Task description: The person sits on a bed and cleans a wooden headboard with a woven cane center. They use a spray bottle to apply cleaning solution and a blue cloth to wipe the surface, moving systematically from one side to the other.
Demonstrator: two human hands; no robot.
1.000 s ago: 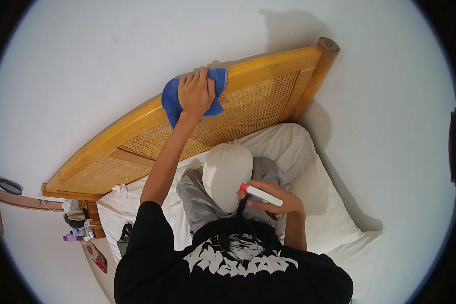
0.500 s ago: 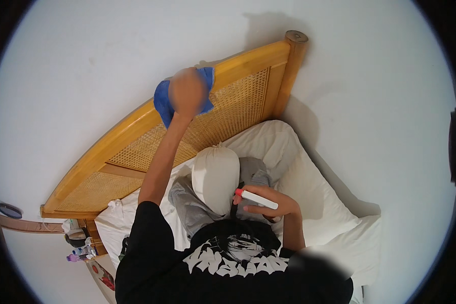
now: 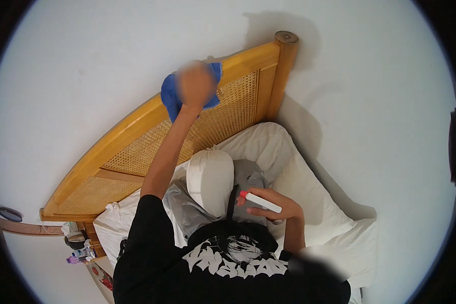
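Clutching sprayer (image 3: 262, 202) at 5 o'clock, right hand (image 3: 287, 206); left hand (image 3: 196, 83) blurred, can't tell fingers' hold. Cloth (image 3: 171, 99) might slip if loosely pinned.

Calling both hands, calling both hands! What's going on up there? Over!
Left hand over blue cloth, at headboard's top rail. Right hand gripping white, red-tipped object. Corner post at rail's right end.

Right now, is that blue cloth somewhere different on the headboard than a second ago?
Yes. Judged against the wooden headboard, the blue cloth under the left hand has moved rightward, nearer the right-end post.
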